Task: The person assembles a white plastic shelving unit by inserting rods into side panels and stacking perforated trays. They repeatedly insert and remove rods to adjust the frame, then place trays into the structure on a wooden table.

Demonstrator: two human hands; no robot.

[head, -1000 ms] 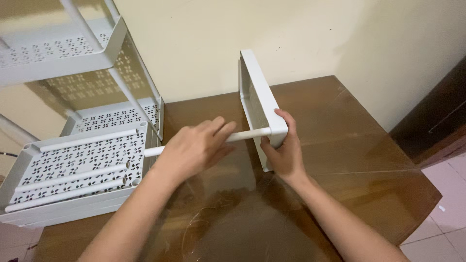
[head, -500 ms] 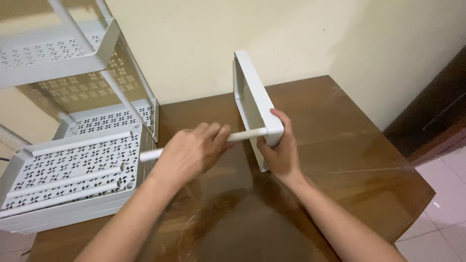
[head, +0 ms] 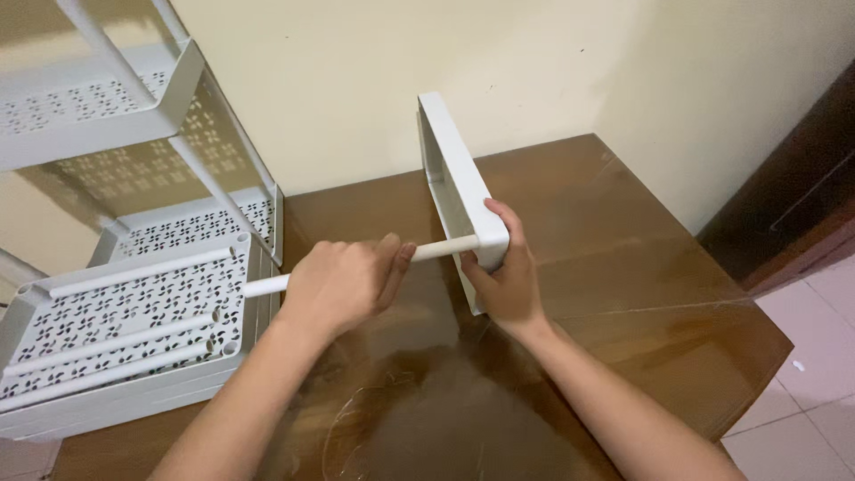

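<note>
A white plastic shelf tray stands on its edge on the brown table. My right hand grips its near corner from below. A white tube sticks out sideways from that corner, pointing left. My left hand is wrapped around the tube's middle, fingers closed. The tube's free end shows past my left hand.
A stack of white perforated trays with several loose white tubes on top lies at the left. Behind it stands an assembled white rack against the cream wall. The table's right edge drops to a tiled floor.
My left hand has tightened around the tube, its fingers curling from loosely extended to closed. The tray and both hands have shifted slightly left in view.
</note>
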